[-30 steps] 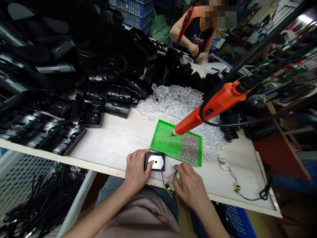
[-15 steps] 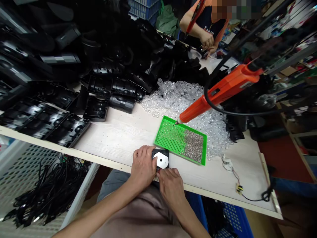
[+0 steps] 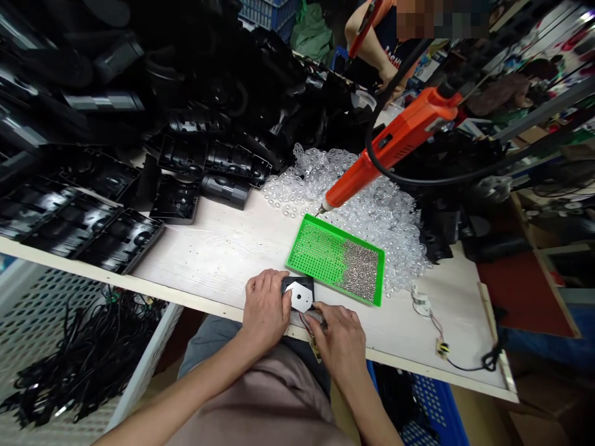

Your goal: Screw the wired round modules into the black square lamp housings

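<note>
My left hand (image 3: 266, 308) grips the left side of a small black square housing (image 3: 297, 282) at the bench's front edge, thumb on its face. A white plate (image 3: 299, 297) with a dark centre hole sits in the housing. My right hand (image 3: 343, 341) is curled at the lower right corner, thumb and forefinger close to it; what lies between them is hidden. Thin red and dark wires (image 3: 304, 322) run down from the housing. A small circuit board (image 3: 317, 350) shows below them beside my right hand, partly covered.
A green tray (image 3: 297, 267) of screws lies just beyond. An orange electric screwdriver (image 3: 367, 173) hangs above clear plastic pieces (image 3: 400, 229). Black shells (image 3: 123, 238) crowd the left; a wired part (image 3: 422, 303) lies right. A crate (image 3: 139, 365) of cables stands below. Another person's arm (image 3: 367, 46) is across the bench.
My right hand has shifted right and opened away from beneath the housing, so the wires and small board now show. The left hand keeps its hold. The screwdriver has swung slightly up and left.
</note>
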{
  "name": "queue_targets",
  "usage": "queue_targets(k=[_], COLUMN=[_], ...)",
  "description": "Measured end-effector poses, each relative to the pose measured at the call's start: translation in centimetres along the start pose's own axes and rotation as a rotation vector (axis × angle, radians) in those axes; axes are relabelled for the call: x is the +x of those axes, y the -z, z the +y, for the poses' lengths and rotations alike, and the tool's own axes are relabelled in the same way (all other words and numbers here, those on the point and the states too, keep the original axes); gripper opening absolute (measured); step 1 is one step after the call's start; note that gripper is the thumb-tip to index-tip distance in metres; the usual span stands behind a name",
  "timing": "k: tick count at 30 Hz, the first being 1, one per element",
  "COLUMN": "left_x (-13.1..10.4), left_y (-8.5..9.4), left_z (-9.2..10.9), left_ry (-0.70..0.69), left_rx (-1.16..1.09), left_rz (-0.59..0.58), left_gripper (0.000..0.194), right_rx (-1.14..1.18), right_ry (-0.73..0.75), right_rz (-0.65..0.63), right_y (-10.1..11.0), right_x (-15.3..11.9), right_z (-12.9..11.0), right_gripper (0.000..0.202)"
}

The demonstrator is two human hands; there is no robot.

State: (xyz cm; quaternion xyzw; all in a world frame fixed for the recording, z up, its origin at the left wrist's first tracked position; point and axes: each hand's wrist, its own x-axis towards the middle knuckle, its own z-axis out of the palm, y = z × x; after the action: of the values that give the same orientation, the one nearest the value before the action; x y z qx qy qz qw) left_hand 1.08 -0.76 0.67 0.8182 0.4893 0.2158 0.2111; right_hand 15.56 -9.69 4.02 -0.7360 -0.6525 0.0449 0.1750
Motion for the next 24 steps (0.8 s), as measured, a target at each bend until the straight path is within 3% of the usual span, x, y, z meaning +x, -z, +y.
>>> queue_targets(k=[4,7,14,20,24], left_x=[0.1,0.0,-0.5,-0.4,-0.6], left_y=[-0.1,-0.1,0.6,0.6,0.4], left_z=[0.0,-0.4,-1.8,-1.9,-1.4], left_ry=[0.005,-0.050,-0.192,-0.182,-0.134], left_rx=[0.000,-0.018,-0.028,-0.041,0.013], left_rz=[0.006,-0.013,-0.099,-0.049,-0.029], left_gripper=[0.030,0.036,0.043,0.041,0.039], right_rx=[-0.012,0.051,0.052,0.033,0.073], right_ry=[-0.062,-0.036,-0.031,-0.026,-0.021], right_rz=[-0.021,-0.057,0.007,0.069,0.029], right_y=[-1.0,-1.7,-1.9,-2.3,-2.6], right_x=[-0.3,-0.6,-0.4,-0.4,-0.6], right_z=[-0.8,-1.2,-1.2,-1.6,-2.4], right_gripper=[0.035,0.028,0.029,0.026,0.030])
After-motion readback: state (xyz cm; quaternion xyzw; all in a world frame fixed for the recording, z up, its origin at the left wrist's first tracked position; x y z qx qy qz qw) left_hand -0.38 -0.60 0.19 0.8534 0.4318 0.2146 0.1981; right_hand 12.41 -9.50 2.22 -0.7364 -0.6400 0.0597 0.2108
